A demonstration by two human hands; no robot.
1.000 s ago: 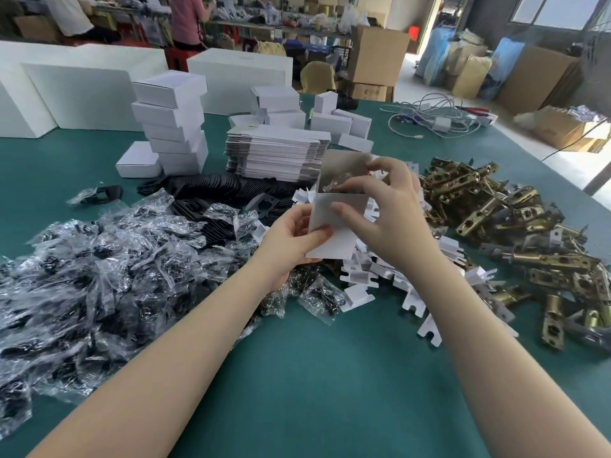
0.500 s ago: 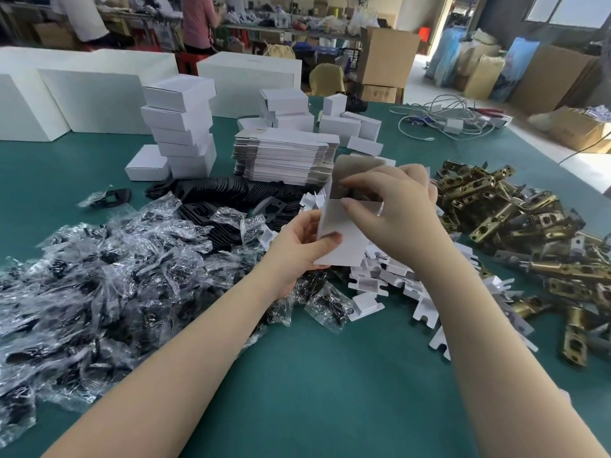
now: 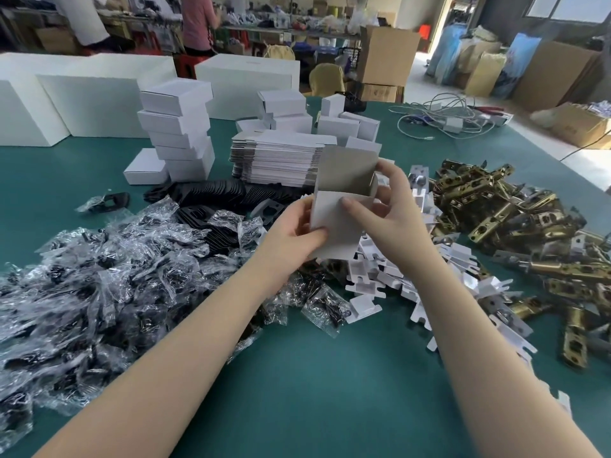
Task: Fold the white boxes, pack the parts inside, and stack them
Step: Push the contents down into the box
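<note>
step: box is erected, top open, lid flap standing up at the back; judging by that, next is squaring it and loading parts.
how-to: keep the walls square before anything goes in; support the base from below so the bottom tabs don't pop; leave the lid flap upright and clear of the opening until parts are in.
box location: held in the air over the white inserts, between the bagged parts and the brass latches, off the desk.
left hand: grip closed on the box's lower left corner, thumb on the front face, fingers likely wrapped behind, hidden.
right hand: grip closed on the box's right side, thumb pressed on the front face, fingers curled round the right wall near the rim.
arms: both forearms reach forward, converging on the box.
stack: finished boxes, back left, well apart.
</note>
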